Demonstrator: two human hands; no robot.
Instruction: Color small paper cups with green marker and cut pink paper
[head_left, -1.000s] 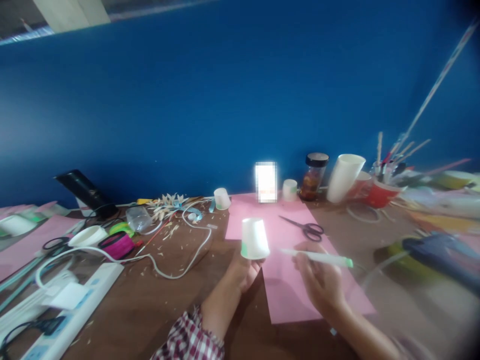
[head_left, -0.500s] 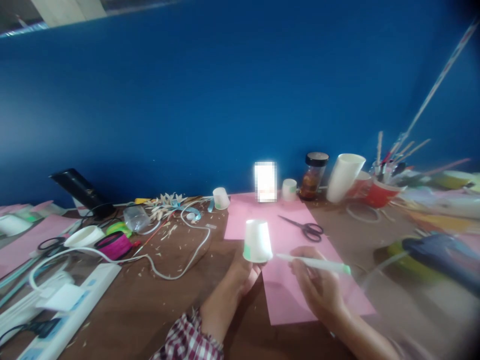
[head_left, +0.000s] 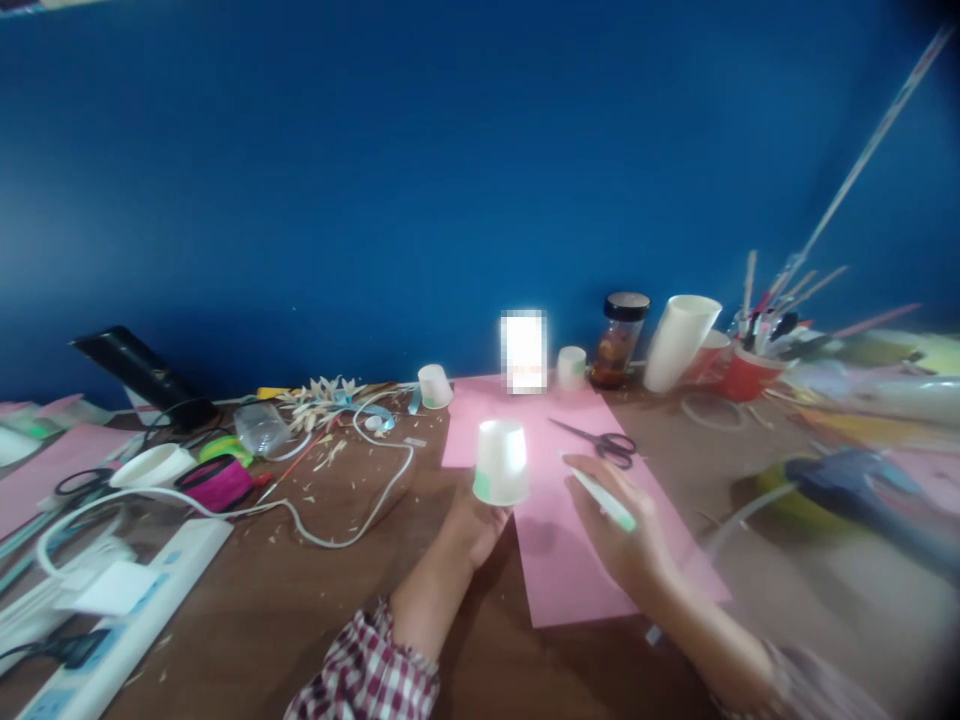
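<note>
1. Now: paper cup (head_left: 501, 462) inverted, over 9 o'clock edge of pink sheet (head_left: 570, 570); left hand (head_left: 471, 522) closed on its rim from below.
2. Light, thin-walled, probably crushes easily; rim looks the stiffest hold.
3. Right hand (head_left: 628, 535) at cup's 3 o'clock, clamped on marker (head_left: 602, 497).

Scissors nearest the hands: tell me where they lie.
In the head view the scissors lie on the pink paper, just beyond the right hand holding a pen and right of the upturned paper cup held by the left hand.
</note>
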